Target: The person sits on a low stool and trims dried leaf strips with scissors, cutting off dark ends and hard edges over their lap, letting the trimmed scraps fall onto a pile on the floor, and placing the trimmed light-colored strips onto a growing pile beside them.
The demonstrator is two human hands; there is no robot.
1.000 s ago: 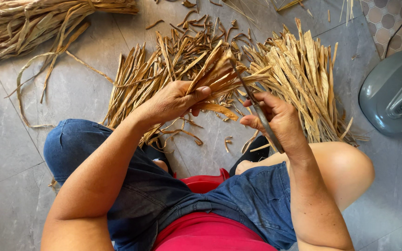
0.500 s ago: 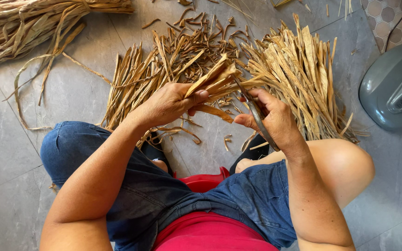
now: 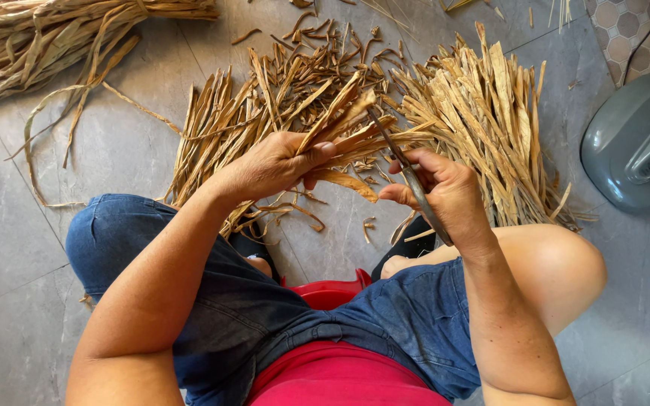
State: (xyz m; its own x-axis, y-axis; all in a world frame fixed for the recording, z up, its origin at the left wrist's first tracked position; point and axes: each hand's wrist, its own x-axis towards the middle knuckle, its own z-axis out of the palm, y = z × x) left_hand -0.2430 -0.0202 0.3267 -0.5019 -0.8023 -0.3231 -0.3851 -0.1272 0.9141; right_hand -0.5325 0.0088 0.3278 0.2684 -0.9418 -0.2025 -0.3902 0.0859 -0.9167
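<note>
You sit on a low red stool, most of it hidden under your lap, in blue denim shorts and a red top cut off by the bottom edge. Your knees spread to 9 and 3 o'clock over a grey tiled floor.

At the centre, your left hand closes around a small bunch of dried leaf strips, fingers curled together and thumb pressed on top. The strips fan up toward 12 o'clock, and one curled strip droops from the bunch toward 5 o'clock. Just to the right, your right hand is clamped on a thin dark blade. Its tip lies against the strips at 12 o'clock of that hand, while its lower end runs along your wrist. Whether it has a separate handle is hard to make out, since your fingers cover its middle.

Beyond your hands, a loose pile of strips spreads at 11 o'clock and a neater, paler bundle lies at 1 o'clock. Short trimmings dot the floor between your knees. At 10 o'clock, a heap of longer leaves runs off the top left corner. At 3 o'clock, a grey rounded plastic appliance base is cut off by the right edge.
</note>
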